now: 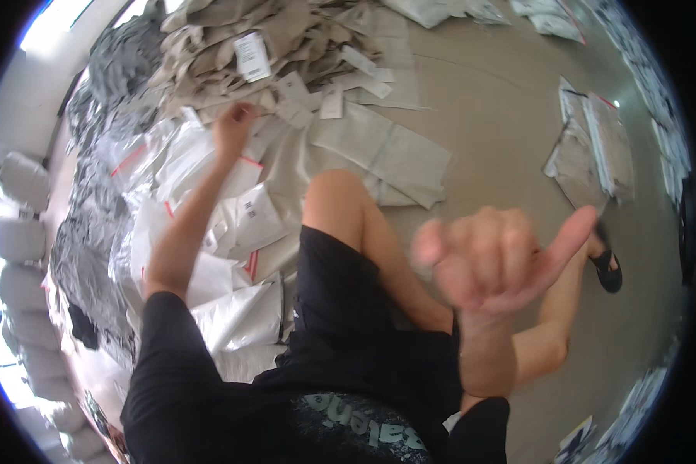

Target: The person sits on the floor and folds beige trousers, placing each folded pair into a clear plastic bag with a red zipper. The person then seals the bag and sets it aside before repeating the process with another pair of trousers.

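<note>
My left hand (234, 127) reaches forward to the near edge of a heap of beige garments (301, 35). Its fingers are curled together, and whatever may be between them is too small to make out. White paper tags (253, 56) lie on the heap close by. My right hand (491, 259) is raised over the floor beside my knee, slightly blurred. Its thumb and little finger stick out while the middle fingers bend, and I see nothing in it. Folded beige garments (383, 151) lie flat in front of my knee.
Clear plastic bags with red strips (243, 220) lie left of my leg. Grey garments (93, 240) are heaped further left, with stuffed white sacks (23, 240) along the wall. Packed beige garments (611, 147) rest on the floor at right, near my foot (609, 271).
</note>
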{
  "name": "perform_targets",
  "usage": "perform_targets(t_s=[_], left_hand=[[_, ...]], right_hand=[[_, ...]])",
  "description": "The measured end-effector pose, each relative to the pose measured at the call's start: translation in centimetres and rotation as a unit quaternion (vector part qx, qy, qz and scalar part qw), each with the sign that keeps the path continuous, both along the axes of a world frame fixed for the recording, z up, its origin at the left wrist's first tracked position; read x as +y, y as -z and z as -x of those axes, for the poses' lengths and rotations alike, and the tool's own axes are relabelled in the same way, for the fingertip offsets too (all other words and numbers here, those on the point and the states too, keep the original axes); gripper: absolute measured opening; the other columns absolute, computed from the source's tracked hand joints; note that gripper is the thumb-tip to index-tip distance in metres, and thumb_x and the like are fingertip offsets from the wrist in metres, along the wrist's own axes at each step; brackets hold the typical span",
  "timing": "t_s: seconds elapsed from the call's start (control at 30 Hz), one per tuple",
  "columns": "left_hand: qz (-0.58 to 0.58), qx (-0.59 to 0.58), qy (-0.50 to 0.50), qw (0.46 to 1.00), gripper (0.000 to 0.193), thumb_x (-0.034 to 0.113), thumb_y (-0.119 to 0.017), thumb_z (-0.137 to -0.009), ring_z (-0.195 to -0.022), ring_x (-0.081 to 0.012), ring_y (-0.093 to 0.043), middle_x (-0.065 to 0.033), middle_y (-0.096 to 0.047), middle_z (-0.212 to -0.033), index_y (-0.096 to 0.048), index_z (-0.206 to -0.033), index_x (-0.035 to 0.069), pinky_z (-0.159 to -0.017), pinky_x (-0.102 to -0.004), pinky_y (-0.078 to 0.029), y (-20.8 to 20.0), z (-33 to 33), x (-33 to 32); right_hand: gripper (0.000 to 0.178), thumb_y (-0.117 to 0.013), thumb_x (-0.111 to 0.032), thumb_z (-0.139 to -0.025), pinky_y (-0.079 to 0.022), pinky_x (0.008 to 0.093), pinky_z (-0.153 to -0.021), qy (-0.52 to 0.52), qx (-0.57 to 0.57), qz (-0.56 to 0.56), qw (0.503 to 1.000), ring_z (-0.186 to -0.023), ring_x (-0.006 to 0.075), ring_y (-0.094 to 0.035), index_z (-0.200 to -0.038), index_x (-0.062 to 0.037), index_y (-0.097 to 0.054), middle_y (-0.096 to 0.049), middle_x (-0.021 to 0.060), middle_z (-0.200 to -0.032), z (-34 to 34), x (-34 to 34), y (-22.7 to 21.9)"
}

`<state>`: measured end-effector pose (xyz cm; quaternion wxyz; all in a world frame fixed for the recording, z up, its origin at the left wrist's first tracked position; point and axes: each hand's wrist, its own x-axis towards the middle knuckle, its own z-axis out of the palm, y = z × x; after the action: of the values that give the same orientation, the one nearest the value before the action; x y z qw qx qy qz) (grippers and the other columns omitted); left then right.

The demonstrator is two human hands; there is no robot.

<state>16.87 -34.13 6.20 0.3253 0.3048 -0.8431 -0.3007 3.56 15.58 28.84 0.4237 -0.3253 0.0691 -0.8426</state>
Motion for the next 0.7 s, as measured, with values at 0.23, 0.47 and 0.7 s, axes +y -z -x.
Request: perform_targets(t_s=[0.23,0.47,0.7], left_hand=[[0.301,-0.257,-0.079,0.915,0.061,0.025,-0.062,-0.094,-0.113,-0.0451,-0.072,-0.0280,-0.075,-0.120,-0.056,-0.155,0.023,-0.097,-0.0559,-0.056,-11.0,11.7,-16.3],[0.306,-0.486,-0.106,0.812,0.085,0.010,-0.055,-0.101,-0.132,-0.0400,-0.067,-0.0181,-0.068,-0.145,-0.022,-0.170,0.047,-0.106,-0.0560,-0.054,-16.9,14.8,-24.6],[0.436,-0.409,-0.166,0.784,0.027,0.016,-0.051,-0.108,-0.121,-0.0401,-0.072,-0.0172,-0.074,-0.126,-0.064,-0.131,0.019,-0.096,-0.0551,-0.060,-18.8,16.6,-26.0]], right_hand=[[0.078,-0.024,-0.073,-0.106,-0.048,0.0544,-0.097,-0.083,0.003,0.177,0.981,-0.055,0.0180,-0.041,-0.061,-0.0125,-0.044,-0.043,0.0021,-0.056,-3.4,-4.9,-5.2],[0.062,-0.040,-0.057,-0.109,-0.048,0.0516,-0.103,-0.068,0.023,0.177,0.982,-0.070,0.0177,-0.052,-0.071,-0.0099,-0.054,-0.054,0.0033,-0.069,-1.4,-6.2,-4.4],[0.047,-0.056,-0.041,-0.111,-0.048,0.0488,-0.110,0.020,0.067,0.020,0.997,-0.086,0.0174,-0.064,-0.080,-0.0074,-0.064,-0.066,0.0045,-0.082,1.8,-6.8,1.4]])
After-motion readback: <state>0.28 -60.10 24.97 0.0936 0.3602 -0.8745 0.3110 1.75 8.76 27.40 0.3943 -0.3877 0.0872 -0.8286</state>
